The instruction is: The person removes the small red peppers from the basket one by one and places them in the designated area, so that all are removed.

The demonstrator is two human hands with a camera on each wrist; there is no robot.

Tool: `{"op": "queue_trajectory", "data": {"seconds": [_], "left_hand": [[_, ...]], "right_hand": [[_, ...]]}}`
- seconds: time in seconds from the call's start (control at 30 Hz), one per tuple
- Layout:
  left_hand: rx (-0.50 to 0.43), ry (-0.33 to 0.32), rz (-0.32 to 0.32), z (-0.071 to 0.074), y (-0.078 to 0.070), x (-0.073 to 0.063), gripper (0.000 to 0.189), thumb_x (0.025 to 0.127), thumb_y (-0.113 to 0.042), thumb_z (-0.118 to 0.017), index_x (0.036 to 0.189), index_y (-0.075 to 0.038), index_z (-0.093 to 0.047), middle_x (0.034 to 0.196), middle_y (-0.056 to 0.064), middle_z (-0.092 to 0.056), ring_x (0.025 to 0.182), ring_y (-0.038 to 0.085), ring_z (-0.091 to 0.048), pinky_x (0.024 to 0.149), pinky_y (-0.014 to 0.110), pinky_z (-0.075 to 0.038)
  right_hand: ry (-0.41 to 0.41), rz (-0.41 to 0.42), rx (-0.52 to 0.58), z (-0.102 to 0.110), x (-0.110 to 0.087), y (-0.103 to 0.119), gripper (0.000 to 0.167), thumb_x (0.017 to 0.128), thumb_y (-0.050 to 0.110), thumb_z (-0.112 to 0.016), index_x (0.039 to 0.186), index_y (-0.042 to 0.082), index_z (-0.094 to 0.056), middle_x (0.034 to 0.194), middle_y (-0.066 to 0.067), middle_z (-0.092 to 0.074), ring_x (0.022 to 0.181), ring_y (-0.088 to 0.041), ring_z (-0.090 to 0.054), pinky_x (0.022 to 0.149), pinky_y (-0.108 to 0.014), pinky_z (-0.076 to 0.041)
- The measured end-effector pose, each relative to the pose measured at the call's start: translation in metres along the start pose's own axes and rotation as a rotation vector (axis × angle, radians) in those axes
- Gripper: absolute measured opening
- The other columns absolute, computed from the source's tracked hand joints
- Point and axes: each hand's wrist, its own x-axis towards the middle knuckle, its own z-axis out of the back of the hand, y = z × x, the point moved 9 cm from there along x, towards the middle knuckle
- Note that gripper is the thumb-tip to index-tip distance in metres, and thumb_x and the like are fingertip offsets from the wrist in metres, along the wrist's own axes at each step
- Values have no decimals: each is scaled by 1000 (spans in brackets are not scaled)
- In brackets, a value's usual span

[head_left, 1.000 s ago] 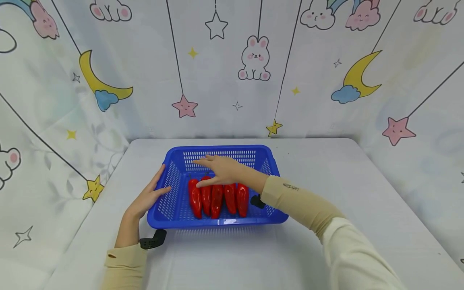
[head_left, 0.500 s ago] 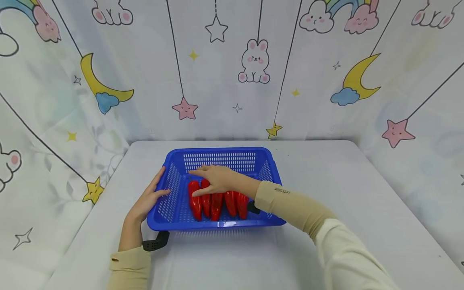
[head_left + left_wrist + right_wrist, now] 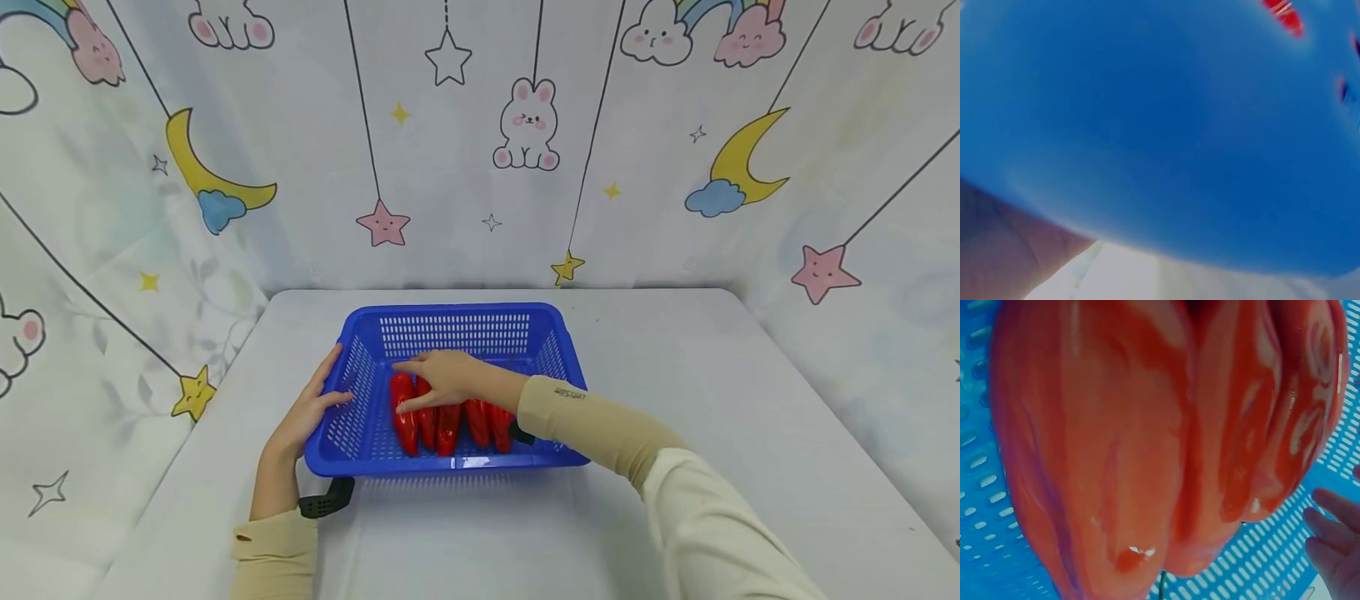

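Observation:
Several glossy red peppers (image 3: 405, 417) lie side by side in a blue plastic basket (image 3: 480, 463), stems toward its far side. At the basket's left rim, my left hand (image 3: 303, 412) holds on with the thumb over the inside and the fingers along the outside. In the left wrist view, the blue rim (image 3: 1147, 156) fills most of the picture above the palm. My right hand (image 3: 446, 377) reaches leftward over the peppers, fingers and thumb spread apart, covering parts of several of them. In the right wrist view, the peppers (image 3: 1104, 450) are close up, with fingers (image 3: 1332, 519) at the right edge.
The basket stands on a white table (image 3: 660, 375) and has slotted walls. A cloth backdrop (image 3: 465, 150) with printed moons, stars and rabbits rises behind and on both sides. Black wrist cameras hang under both wrists, the left one (image 3: 327, 498) in front of the basket.
My right hand has moved down and slightly nearer, lower over the peppers, covering more of them. The left hand stays at the rim, and its forearm has shifted slightly right.

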Motion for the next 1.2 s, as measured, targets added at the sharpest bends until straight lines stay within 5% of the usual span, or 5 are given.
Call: {"op": "queue_trajectory", "data": {"seconds": [0.4,0.9,1.2], "left_hand": [[-18,-8,4,-3,3,-1,75,88,-5,-43,148,-27,-5,153,10,3,135,42,-6,98,63,-19],[-17,1,-5,-2,0,-1,76,89,-5,-44,148,-29,-3,153,10,4,134,43,-8,98,62,-20],[-24,4,2,-3,-1,-2,74,90,-6,-43,148,-29,-3,153,10,4,133,44,-9,97,62,-21]], "right_hand": [[67,-62,-11,-17,9,-1,78,79,68,-42,143,24,-32,138,-4,-44,125,-23,-41,96,-43,-37],[55,-69,-42,-26,21,3,80,77,70,-43,143,24,-34,131,-4,-51,117,-21,-49,89,-38,-44],[52,-70,-97,-31,28,9,84,75,72,-43,144,24,-31,130,-5,-52,122,-25,-44,100,-43,-32]]}}
